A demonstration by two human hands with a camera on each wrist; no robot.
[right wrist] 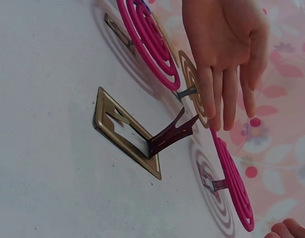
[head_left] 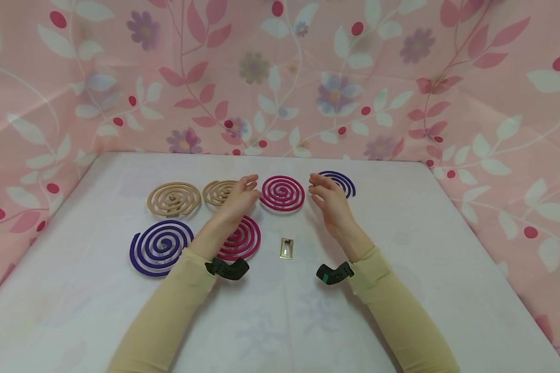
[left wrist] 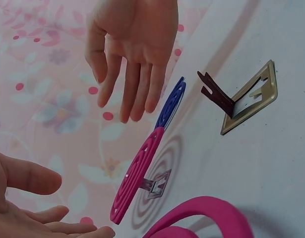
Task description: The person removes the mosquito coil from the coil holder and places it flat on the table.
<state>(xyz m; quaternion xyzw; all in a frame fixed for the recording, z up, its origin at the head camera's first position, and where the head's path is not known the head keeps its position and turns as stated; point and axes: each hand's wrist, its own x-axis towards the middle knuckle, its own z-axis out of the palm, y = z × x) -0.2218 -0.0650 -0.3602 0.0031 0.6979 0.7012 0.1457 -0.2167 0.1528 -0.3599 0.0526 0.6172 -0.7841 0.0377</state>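
Left hand (head_left: 240, 195): we see it raised just left of the far pink coil, fingers straight and loosely spread, holding nothing; its tips stop just short of the coil's left rim.
Right hand (head_left: 325, 198): we see it raised just right of the same coil, fingers relaxed and slightly bent, holding nothing.
Far pink coil (head_left: 282, 193): lies between the two sets of fingertips, untouched; the wrist views show it lifted off the table on a small metal stand (right wrist: 217, 184).
Near pink coil (head_left: 240, 239): sits behind the left fingers, under the left wrist; we cannot see its left part, covered by the forearm.
Small purple coil (head_left: 342, 182): beyond the right fingers; the hand hides its left half.
Small tan coil (head_left: 218, 192): just left of the left fingers; the hand covers its right edge.
Large tan coil (head_left: 173, 199): further left of the left fingers, in full view.
Large purple coil (head_left: 160, 247): well behind and left of the left fingers; its lower right edge is cut by the sleeve.
Empty stand (head_left: 286, 248): flat brass plate with an upright forked prong, behind both hands and between the wrists.
Table (head_left: 447, 259): white cloth; near edge out of frame.
Wrist cameras: dark blocks at both cuffs, detail hard to make out.
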